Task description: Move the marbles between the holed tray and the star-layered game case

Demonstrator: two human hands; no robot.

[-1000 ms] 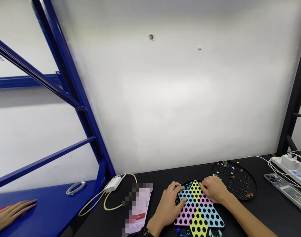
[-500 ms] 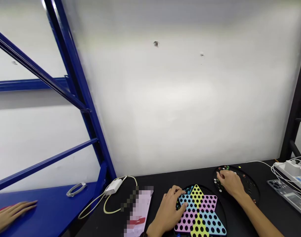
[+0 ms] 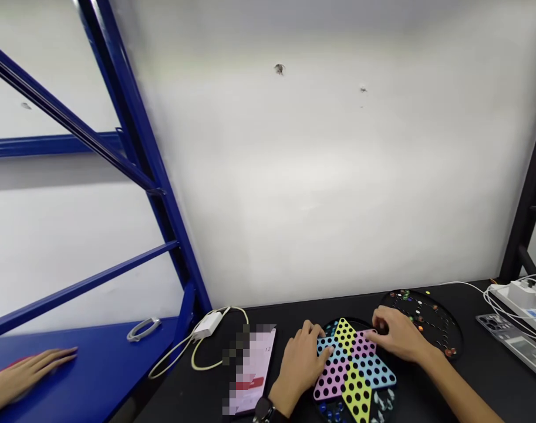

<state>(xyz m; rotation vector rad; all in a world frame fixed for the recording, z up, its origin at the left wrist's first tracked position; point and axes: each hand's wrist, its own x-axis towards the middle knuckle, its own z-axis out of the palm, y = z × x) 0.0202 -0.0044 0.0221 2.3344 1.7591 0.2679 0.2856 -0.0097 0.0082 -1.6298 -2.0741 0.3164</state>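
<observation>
Right hand (image 3: 397,335) has come back from the round black marble tray (image 3: 444,335) and now sits at the star board's right side, while my view shows the left hand (image 3: 300,367) on the opposite side. Both belong to the person I'm watching; a black wristwatch (image 3: 264,409) sits on the left wrist.

The star-shaped Chinese checkers board (image 3: 353,370), with pink, yellow and blue points, lies on the black tabletop (image 3: 188,399), its holes dark. Its right pink point is under the curled right fingers (image 3: 377,320), and the left fingers (image 3: 309,335) curve over its upper-left blue point. I can't tell whether either hand is gripping the board or just resting on it, and I see no piece pinched in either one. Coloured marbles (image 3: 404,294) are scattered on the tray just beside the board, and more lie in a dark tray (image 3: 333,408) partly under it.

A pink phone (image 3: 252,370) lies left of the left hand, pixelated, so I can't read it. Nearby are a white charger (image 3: 207,325) and its cable. At right, a power strip (image 3: 521,299) carries blue labels too small to read. Another person's hand (image 3: 30,370) rests on the blue steel shelf (image 3: 95,346), well apart.
</observation>
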